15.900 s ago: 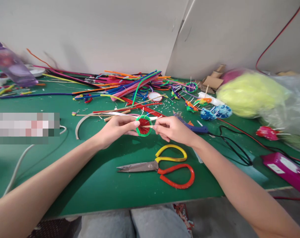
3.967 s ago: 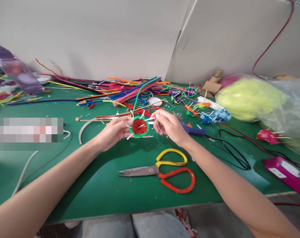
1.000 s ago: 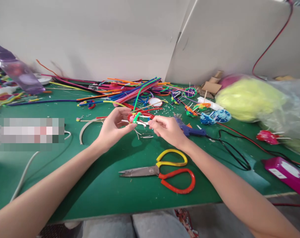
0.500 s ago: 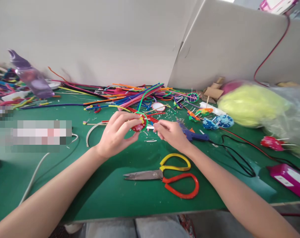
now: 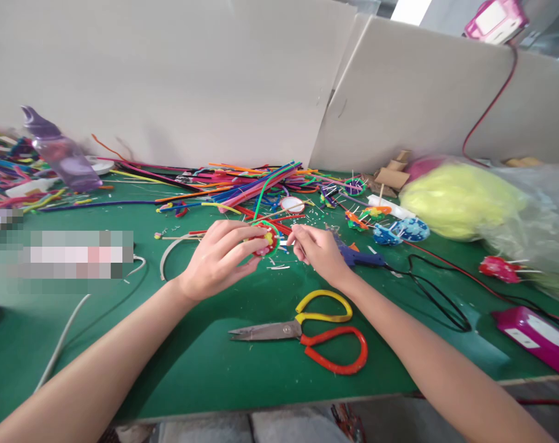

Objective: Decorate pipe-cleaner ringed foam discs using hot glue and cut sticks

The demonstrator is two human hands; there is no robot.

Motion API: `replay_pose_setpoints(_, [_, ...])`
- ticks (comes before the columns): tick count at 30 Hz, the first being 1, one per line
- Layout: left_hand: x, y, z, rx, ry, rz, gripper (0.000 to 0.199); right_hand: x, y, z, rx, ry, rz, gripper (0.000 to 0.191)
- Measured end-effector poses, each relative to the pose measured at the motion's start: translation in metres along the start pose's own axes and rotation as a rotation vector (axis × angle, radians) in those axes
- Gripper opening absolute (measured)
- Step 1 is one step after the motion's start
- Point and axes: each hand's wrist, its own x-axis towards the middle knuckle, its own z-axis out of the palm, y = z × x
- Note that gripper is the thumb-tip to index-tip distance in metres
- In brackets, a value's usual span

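My left hand (image 5: 219, 255) grips a small round red piece (image 5: 262, 248) with white dots. The piece has a green fuzzy rim and yellow and pink bits on its face. A green pipe cleaner (image 5: 262, 195) rises from behind it. Just to the right, my right hand (image 5: 317, 247) is closed in a pinch. Short white bits (image 5: 283, 243) show between the piece and these fingertips; whether the fingers hold one is unclear. Scissors (image 5: 279, 330) with one yellow and one red handle lie in front. Beyond my right wrist is a blue glue gun (image 5: 364, 257).
Pipe cleaners (image 5: 242, 184) are heaped along the partition. A purple bottle (image 5: 64, 157) leans at the left. Blue dotted pieces (image 5: 411, 229) and a red one (image 5: 499, 268) lie right, near a yellow bag (image 5: 463, 200). Black cable (image 5: 438, 301) loops across the right side.
The camera view has shifted slightly. The red piece has turned a little in my left hand. The white strip at my right fingertips shows less than before.
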Motion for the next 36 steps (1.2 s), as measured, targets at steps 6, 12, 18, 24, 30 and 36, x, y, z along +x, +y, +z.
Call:
replay_pose_setpoints(6, [0.0, 0.006, 0.0, -0.084, -0.013, -0.173, 0.044, 0.0, 0.0, 0.001, 0.041, -0.037, 0.047, 0.046])
replay_pose_setpoints(12, [0.001, 0.007, 0.002, -0.134, -0.011, -0.221, 0.045, -0.001, 0.0, 0.002, 0.026, -0.224, 0.077, 0.043])
replay_pose_setpoints(18, [0.0, 0.003, 0.001, -0.124, -0.009, -0.179, 0.048, -0.001, -0.004, 0.0, -0.085, -0.221, 0.048, 0.045])
replay_pose_setpoints(24, [-0.001, 0.004, 0.001, -0.146, -0.033, -0.204, 0.049, 0.004, -0.002, -0.001, -0.115, -0.116, -0.05, 0.025])
replay_pose_setpoints(30, [-0.002, 0.008, 0.007, -0.394, -0.062, -0.64, 0.038, 0.014, -0.002, -0.032, -0.206, 0.066, -0.1, 0.022])
replay_pose_setpoints(36, [0.001, 0.004, 0.013, -0.866, -0.032, -1.055, 0.036, 0.006, 0.013, -0.094, -0.598, -0.006, -0.031, 0.023])
